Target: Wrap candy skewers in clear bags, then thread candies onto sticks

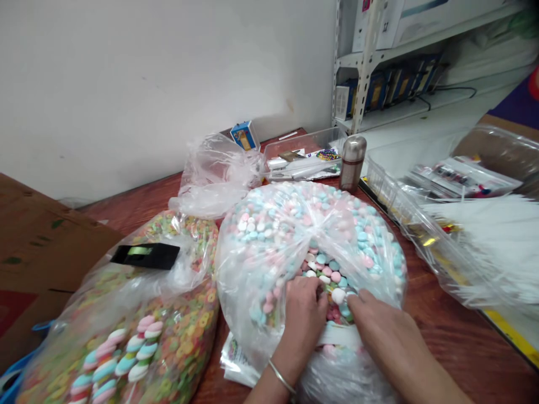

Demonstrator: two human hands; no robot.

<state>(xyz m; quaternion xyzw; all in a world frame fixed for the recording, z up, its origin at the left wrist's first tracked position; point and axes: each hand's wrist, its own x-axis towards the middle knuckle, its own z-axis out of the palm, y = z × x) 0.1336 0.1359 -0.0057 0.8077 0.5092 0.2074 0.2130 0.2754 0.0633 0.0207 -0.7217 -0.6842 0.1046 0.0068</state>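
Observation:
A large clear plastic bag (261, 258) bulges with small round pastel candies (322, 259) in pink, blue and white, and both my hands are at its opening. My left hand (304, 311) has its fingers curled down over the left side of the opening; whatever is under the fingertips is hidden. From the right reaches my right hand (385, 322), its thumb and fingers closed at a white candy (338, 295) and a blue one beside it. A whitish strip of plastic (337, 335) lies below the fingers. A bangle circles my left wrist.
Left stands a bag of coloured ring pieces (193, 331) with candy skewers (141, 348) and a black packet (145, 256) on top. Behind are crumpled plastic (214, 174), a shallow tray (303, 174) and a metal flask (352, 163). A clear bin of white sticks (484, 241) sits right.

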